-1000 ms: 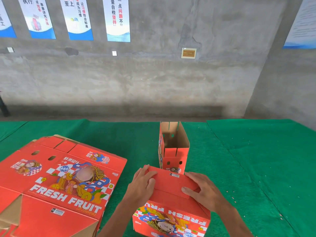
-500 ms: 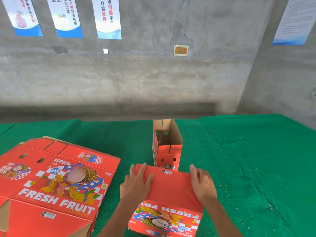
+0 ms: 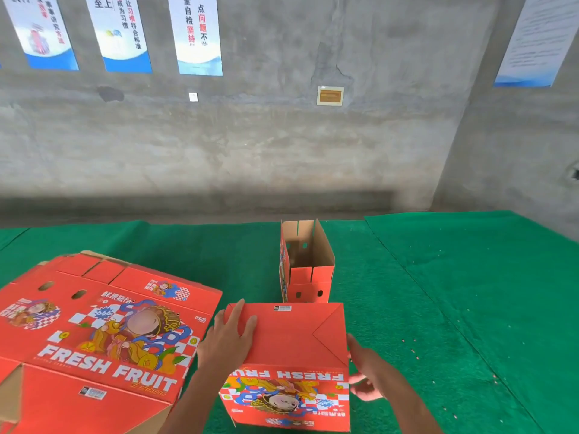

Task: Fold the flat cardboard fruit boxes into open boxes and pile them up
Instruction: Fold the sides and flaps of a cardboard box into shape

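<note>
One open box [image 3: 307, 264] is standing far on the worktop [image 3: 470, 292]. The left hand [image 3: 230, 336] is pressing flat-open on the upturned box [image 3: 288, 364]; the right hand [image 3: 368, 375], open, is cupping its side. Flat boxes [image 3: 94, 333] are waiting at left.

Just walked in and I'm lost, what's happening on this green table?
A person is folding red fruit boxes. The left hand presses flat on the upturned bottom of the box being folded, while the right hand is at its right side. One finished open box stands just behind, and a stack of flat boxes lies to the left.
</note>
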Demonstrator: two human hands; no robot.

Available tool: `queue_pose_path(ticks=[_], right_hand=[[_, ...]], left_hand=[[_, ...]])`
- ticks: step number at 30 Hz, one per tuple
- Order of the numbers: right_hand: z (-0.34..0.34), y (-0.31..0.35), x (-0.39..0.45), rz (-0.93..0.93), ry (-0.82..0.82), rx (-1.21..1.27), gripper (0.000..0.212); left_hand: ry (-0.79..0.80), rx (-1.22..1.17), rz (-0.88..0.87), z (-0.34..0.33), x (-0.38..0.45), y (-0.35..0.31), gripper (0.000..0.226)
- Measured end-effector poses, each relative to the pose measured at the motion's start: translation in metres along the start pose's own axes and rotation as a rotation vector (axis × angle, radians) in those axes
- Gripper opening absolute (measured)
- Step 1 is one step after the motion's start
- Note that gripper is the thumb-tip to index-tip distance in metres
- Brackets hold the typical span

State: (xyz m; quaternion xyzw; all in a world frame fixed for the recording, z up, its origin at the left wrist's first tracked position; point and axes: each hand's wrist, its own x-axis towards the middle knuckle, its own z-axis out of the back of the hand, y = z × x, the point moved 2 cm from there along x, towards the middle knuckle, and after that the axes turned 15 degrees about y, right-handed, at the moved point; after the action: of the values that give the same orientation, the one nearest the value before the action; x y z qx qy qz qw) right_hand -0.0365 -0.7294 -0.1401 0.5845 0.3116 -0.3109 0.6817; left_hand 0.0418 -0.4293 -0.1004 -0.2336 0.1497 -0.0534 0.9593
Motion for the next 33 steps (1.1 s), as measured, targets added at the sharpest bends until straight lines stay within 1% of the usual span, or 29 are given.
queue_pose_path(ticks=[3,5,7,10,11,13,15,16,17,19,21,22,24,26,29,32,33], right_hand=[[-0.002,0.004,-0.010,-0.043,0.042,-0.025,0.091],[0.000,0.006,-0.015,-0.047,0.062,-0.018,0.094],[0.003,0.008,-0.021,-0.037,0.062,-0.030,0.098],[0.010,0.008,-0.027,-0.006,0.074,-0.039,0.115],[0.010,0.009,-0.028,0.020,0.106,-0.015,0.113],[0.010,0.013,-0.032,0.118,0.176,0.050,0.099],[0.012,0.017,-0.035,0.256,0.190,0.076,0.089],[0.013,0.019,-0.037,0.338,0.172,0.044,0.082],[0.013,0.022,-0.039,0.431,0.148,-0.011,0.073],[0.008,0.029,-0.048,0.656,0.083,-0.129,0.063],[0.000,0.038,-0.057,0.908,-0.025,-0.248,0.052],[-0.004,0.041,-0.064,0.984,-0.079,-0.334,0.047],[-0.015,0.047,-0.081,1.023,-0.131,-0.557,0.051],[-0.032,0.051,-0.090,1.014,-0.145,-0.758,0.056],[-0.067,0.050,-0.086,1.009,-0.150,-1.029,0.054],[-0.101,0.038,-0.059,0.995,-0.103,-1.171,0.054],[-0.110,0.033,-0.050,0.972,-0.089,-1.201,0.055]], left_hand=[[-0.029,-0.070,-0.022,-0.001,-0.011,0.003,0.065],[-0.061,-0.130,-0.046,-0.001,-0.019,0.003,0.066],[-0.086,-0.232,-0.094,0.000,-0.026,0.003,0.065],[-0.126,-0.399,-0.185,0.000,-0.032,0.002,0.059],[-0.140,-0.443,-0.200,0.000,-0.034,0.003,0.057],[-0.167,-0.557,-0.210,-0.002,-0.035,0.006,0.052],[-0.194,-0.676,-0.199,-0.008,-0.035,0.010,0.042],[-0.216,-0.725,-0.197,-0.010,-0.035,0.012,0.040],[-0.236,-0.771,-0.182,-0.013,-0.036,0.014,0.042],[-0.260,-0.867,-0.121,-0.018,-0.037,0.019,0.048],[-0.237,-0.927,-0.057,-0.023,-0.037,0.026,0.052],[-0.219,-0.940,-0.040,-0.026,-0.037,0.030,0.053],[-0.193,-0.964,-0.019,-0.028,-0.036,0.034,0.054],[-0.184,-0.964,-0.004,-0.028,-0.036,0.034,0.058],[-0.155,-0.962,-0.027,-0.029,-0.038,0.026,0.064],[-0.148,-0.993,-0.117,-0.026,-0.042,0.012,0.060],[-0.162,-1.000,-0.118,-0.022,-0.043,0.006,0.058]])
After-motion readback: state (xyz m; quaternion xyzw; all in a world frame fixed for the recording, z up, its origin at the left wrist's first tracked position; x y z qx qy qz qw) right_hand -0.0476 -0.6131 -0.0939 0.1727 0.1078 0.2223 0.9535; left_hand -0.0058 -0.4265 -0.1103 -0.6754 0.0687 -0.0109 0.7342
